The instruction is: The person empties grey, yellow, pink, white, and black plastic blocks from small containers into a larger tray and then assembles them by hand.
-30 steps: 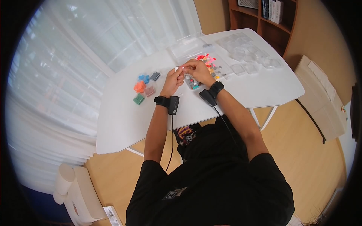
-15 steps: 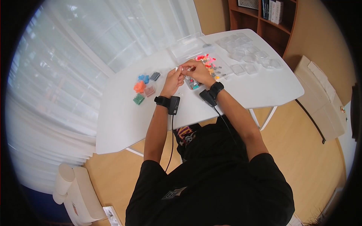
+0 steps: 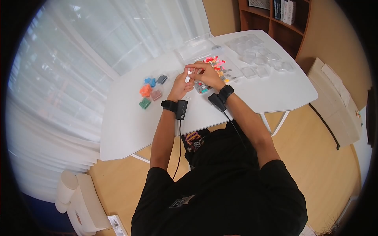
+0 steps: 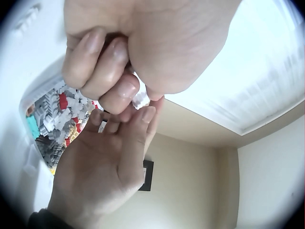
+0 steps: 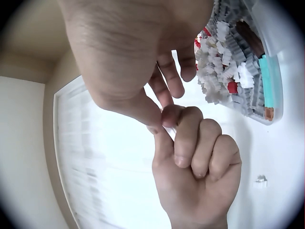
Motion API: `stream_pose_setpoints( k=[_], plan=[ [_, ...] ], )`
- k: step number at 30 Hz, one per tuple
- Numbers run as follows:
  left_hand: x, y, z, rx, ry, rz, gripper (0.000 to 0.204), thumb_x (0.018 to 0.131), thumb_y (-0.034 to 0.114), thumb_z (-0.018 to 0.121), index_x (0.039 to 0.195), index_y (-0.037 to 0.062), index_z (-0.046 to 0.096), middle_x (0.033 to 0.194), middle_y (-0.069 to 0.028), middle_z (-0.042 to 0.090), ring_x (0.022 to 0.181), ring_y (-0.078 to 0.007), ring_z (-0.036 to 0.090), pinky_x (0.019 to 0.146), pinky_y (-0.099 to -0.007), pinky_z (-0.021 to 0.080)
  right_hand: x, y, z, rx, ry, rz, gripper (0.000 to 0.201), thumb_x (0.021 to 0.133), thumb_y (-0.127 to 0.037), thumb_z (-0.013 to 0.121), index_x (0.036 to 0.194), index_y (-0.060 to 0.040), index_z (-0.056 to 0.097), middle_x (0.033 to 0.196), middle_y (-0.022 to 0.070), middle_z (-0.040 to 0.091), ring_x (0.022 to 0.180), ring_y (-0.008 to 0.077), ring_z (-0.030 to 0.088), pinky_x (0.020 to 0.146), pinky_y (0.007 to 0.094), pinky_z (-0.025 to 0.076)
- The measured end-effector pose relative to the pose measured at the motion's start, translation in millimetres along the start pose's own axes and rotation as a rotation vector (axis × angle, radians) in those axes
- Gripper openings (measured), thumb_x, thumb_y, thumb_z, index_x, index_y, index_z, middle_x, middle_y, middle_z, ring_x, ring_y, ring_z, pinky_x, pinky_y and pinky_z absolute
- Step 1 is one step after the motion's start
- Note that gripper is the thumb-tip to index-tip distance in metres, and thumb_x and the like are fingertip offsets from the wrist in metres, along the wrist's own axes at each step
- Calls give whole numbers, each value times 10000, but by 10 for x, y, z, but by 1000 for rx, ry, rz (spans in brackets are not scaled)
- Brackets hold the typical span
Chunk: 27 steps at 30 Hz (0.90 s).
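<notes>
Both hands meet over the near-left edge of a clear plastic box (image 5: 276,90) of small building bricks (image 5: 224,62). My left hand (image 3: 180,87) grips a small white building brick (image 3: 188,76) between thumb and curled forefinger, its other fingers folded into the palm. From the right, my right hand (image 3: 208,75) pinches at the same brick with thumb and fingertips. In the left wrist view the brick (image 4: 140,99) shows as a pale bit between the fingertips of both hands; fingers hide most of it.
Left on the white table (image 3: 130,129) lie blue (image 3: 150,82), orange (image 3: 145,91), green (image 3: 145,103), pinkish (image 3: 156,95) and dark (image 3: 162,80) block groups. Several clear containers (image 3: 256,53) spread at the back right. A loose white brick (image 5: 260,182) lies near the box.
The white brick has turned in the fingers and more of it shows now. My right fingers have shifted slightly around it. Both forearms stay in place.
</notes>
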<state>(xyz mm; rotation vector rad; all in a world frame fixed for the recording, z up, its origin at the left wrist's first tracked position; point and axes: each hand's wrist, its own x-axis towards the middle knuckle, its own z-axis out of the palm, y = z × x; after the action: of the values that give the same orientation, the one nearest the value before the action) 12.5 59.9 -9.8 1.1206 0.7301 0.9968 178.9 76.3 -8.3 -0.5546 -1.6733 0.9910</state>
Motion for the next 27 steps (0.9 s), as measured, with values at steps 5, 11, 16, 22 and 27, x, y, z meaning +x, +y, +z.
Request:
stream_pose_setpoints(
  k=[5, 11, 16, 22, 27],
  plan=[
    [0, 0, -28, 88, 52, -4, 478, 980, 494, 358, 854, 57, 503, 561, 22, 362, 418, -44, 253, 396, -199, 210, 23, 66, -12, -41, 27, 22, 233, 756, -62, 708, 983, -17, 688, 817, 43, 624, 706, 96, 554, 641, 245, 451],
    [-33, 53, 45, 52, 95, 44, 427, 980, 441, 412, 836, 53, 518, 578, 31, 375, 416, -38, 255, 399, -193, 216, 24, 55, -21, 16, 27, 89, 198, 779, -88, 717, 949, 6, 680, 787, 17, 621, 675, 60, 544, 604, 224, 447],
    [4, 19, -31, 42, 94, 62, 315, 976, 342, 481, 876, 52, 553, 560, 44, 389, 418, -25, 270, 388, -184, 215, 8, 16, -6, 93, 55, 93, 187, 777, -85, 727, 932, 9, 682, 781, 10, 613, 676, 56, 539, 605, 220, 448],
    [-17, 39, -10, 26, 105, 35, 243, 973, 276, 499, 901, 54, 567, 600, 52, 398, 434, -17, 267, 406, -176, 222, 40, 123, -5, -5, 47, 21, 179, 768, -92, 745, 901, 13, 691, 794, 36, 628, 683, 79, 558, 623, 229, 466],
    [-3, 21, -44, 22, 4, 96, 238, 975, 267, 496, 911, 45, 554, 621, 51, 404, 465, -17, 295, 425, -179, 248, 37, 161, -16, 48, 51, 89, 180, 773, -92, 743, 902, 20, 687, 796, 59, 647, 704, 98, 604, 644, 238, 490]
  ],
)
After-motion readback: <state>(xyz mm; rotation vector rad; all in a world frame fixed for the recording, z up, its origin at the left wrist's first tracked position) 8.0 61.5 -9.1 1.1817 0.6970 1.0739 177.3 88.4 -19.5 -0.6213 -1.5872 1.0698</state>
